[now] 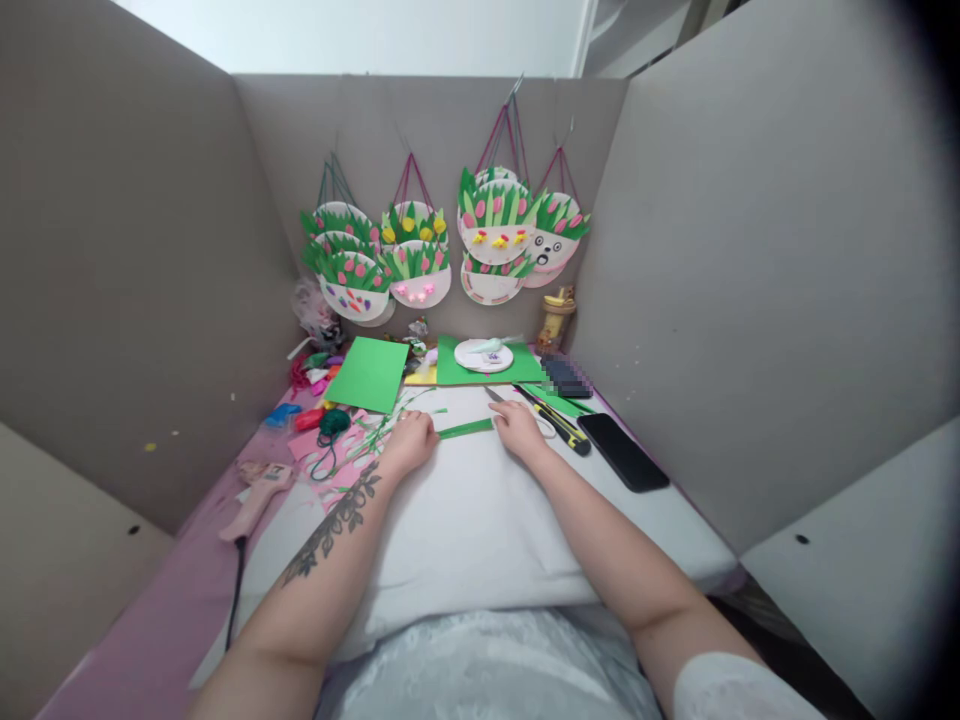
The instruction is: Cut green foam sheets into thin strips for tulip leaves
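While the left hand (411, 441) is curled closed around one end of a thin, flat green strip (465, 430), the right hand (517, 430) lies with bent fingers at the other end, and whether it grips the strip or only presses it cannot be told. The strip stretches between them just above or on smooth white sheeting (480, 520), its edges straight and narrow. Beside and partly under the right hand are scissors (547, 429) with a rounded white handle; close by lies a yellow-and-black cutter (571, 436), then a glossy black phone (622, 452). Past the left hand are pink paper scraps (349, 455), thin green offcuts, a fuzzy dark green yarn ball (334, 423) and a pale pink glue gun (259, 495) with a black cord. Farther back are a matte rectangular green sheet (369, 375) and a round white plate (471, 356) on more green paper. The sheeting covers much of a pink-topped table (161, 600), enclosed by plain grey partitions (135, 240), where half-round plate baskets (499, 225) with paper leaves and tulips hang from cords.
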Tool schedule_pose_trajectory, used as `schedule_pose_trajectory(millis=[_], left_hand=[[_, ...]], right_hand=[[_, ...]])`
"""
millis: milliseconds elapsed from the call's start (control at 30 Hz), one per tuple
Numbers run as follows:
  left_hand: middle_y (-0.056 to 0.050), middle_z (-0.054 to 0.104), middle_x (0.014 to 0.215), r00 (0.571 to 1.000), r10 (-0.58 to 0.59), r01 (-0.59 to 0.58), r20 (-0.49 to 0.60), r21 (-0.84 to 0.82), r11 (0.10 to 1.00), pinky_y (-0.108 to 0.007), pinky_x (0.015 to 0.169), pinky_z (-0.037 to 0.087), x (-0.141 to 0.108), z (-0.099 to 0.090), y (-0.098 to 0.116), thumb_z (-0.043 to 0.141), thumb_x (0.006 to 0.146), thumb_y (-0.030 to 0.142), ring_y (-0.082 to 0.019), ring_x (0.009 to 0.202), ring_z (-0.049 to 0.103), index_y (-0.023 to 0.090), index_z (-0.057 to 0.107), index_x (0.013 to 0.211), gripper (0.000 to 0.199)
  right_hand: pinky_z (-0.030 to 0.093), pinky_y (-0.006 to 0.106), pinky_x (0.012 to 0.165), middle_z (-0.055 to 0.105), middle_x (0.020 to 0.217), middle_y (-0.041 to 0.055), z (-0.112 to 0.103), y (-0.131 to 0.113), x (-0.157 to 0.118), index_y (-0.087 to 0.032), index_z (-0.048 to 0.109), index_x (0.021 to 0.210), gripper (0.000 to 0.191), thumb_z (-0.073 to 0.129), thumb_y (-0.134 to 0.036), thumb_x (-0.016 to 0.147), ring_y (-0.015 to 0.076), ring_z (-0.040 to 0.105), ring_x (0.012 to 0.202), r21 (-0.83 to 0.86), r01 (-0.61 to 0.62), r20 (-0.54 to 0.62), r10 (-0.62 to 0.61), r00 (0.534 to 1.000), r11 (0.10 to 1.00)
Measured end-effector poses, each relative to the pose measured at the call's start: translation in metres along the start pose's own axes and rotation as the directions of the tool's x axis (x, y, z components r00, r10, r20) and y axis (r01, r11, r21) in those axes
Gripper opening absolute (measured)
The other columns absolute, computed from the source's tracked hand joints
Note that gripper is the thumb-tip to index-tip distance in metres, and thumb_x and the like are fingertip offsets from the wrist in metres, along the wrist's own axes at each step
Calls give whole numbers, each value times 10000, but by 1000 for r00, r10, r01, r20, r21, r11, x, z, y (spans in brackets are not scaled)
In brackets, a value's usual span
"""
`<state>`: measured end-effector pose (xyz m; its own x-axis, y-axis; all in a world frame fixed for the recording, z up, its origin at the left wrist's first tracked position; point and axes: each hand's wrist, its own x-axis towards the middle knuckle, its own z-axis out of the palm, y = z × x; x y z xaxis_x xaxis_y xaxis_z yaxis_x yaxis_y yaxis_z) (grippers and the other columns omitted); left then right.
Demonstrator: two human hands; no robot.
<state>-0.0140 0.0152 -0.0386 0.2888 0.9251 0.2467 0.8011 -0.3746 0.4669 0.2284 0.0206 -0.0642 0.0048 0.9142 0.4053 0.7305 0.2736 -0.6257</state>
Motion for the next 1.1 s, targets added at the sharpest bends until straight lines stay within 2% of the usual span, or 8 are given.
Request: schedule_pose_trajectory(millis=[133,200,300,433,533,700,867,1100], left_hand=[[-58,617,789,992,-87,63,-89,-237,970,-350,799,421,2,-3,4,514,785,228,-217,869,581,208,449,754,75],[-38,636,776,987,-129,81,-99,-385,919,-310,702,449,3,0,11,424,846,278,-175,751,610,217,400,817,71],[-1,652,726,990,-135,84,-44,-584,807,-237,537,434,2,7,25,365,872,376,-122,558,595,228,343,855,151],[79,537,498,995,-88,94,46,-728,679,-192,437,364,-4,15,37,491,803,469,-94,402,495,226,354,809,279],[76,531,494,994,-60,110,93,-788,606,-191,452,374,-8,18,41,516,788,501,-87,414,496,217,387,812,313],[13,644,665,988,-32,145,151,-830,538,-212,524,433,-12,20,45,582,752,456,-90,508,563,206,406,878,330],[-10,672,691,981,-29,174,189,-814,555,-212,528,440,-13,13,45,629,733,343,-89,506,571,200,410,863,292],[-2,677,669,970,3,192,242,-778,599,-218,538,454,-15,6,41,615,732,268,-101,512,587,193,448,883,237]], right_hand=[[444,329,819,615,1010,101,5,-5,2,-143,566,1163,374,396,-233,843,194,552,902,253,-68,-129,104,986,965],[464,301,710,607,951,80,11,-15,1,-155,512,1197,402,339,-324,875,178,561,821,381,-86,-135,148,980,920],[433,246,544,607,786,27,21,-37,-4,-174,567,1062,386,454,-451,819,146,550,646,547,-92,-4,112,994,832],[352,223,469,565,587,-10,26,-61,-14,-163,588,696,319,634,-478,698,104,466,500,681,-136,163,32,986,720],[290,219,441,517,515,-32,24,-67,-17,-164,554,636,318,643,-464,695,81,393,446,741,-189,205,51,977,644],[270,224,424,494,467,-47,24,-65,-17,-175,537,637,297,664,-443,664,93,410,418,792,-249,230,105,968,558],[227,220,397,420,400,-73,19,-58,-10,-184,498,535,319,702,-410,630,70,333,384,817,-217,124,205,971,534],[256,215,385,464,421,-55,-5,-41,4,-189,479,530,370,736,-452,569,70,376,384,853,-205,57,305,951,479]])
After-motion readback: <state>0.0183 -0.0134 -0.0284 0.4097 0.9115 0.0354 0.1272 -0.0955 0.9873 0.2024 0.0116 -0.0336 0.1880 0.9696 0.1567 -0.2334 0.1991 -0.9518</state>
